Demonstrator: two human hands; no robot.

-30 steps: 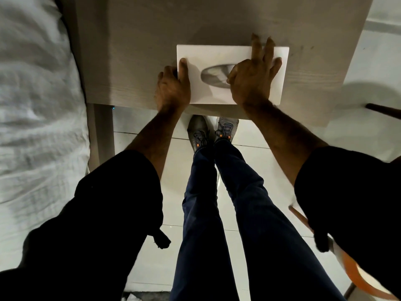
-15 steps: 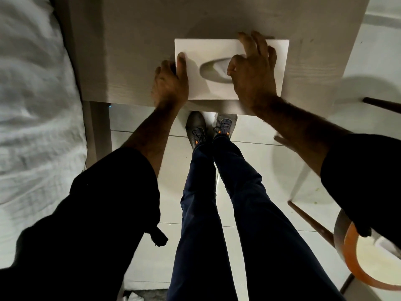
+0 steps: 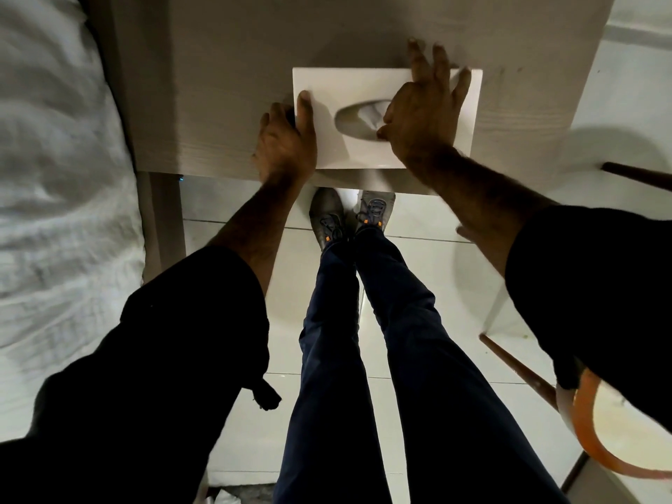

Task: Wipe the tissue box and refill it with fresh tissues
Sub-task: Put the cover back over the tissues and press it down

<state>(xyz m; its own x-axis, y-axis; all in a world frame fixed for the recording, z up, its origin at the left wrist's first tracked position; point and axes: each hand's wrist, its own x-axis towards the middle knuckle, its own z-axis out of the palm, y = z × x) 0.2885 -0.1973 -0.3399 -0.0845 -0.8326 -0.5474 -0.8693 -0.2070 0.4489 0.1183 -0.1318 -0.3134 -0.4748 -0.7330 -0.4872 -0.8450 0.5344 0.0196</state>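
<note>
Near the desk's (image 3: pixel 218 85) front edge lies a white tissue box (image 3: pixel 327 147). The left hand (image 3: pixel 285 143) clamps its left end, thumb on top. The right hand (image 3: pixel 422 114) presses flat, fingers (image 3: pixel 418 60) spread apart, thumb beside the oval opening. This looks like steadying; next comes pinching the tissue (image 3: pixel 371 112).

The white rectangular cardboard tissue box (image 3: pixel 327 110) is plain, and its oval opening is shadowed grey around a pale grey-white crumpled tissue (image 3: pixel 367 112). The pale grey-beige wooden table top (image 3: pixel 225 85) carries a fine, straight wood grain. The rumpled white cloth bedding (image 3: pixel 54 176) is unpatterned, with soft grey folds. The glossy white floor tiles (image 3: pixel 283 285) show thin darker joints. The long black sleeves (image 3: pixel 174 358) are plain. The slim dark navy trousers (image 3: pixel 400 358) are plain too, and the grey lace-up shoes (image 3: pixel 327 220) bear small orange marks. The round orange-rimmed chair seat (image 3: pixel 585 431) has reddish-brown wooden legs (image 3: pixel 516 365).
</note>
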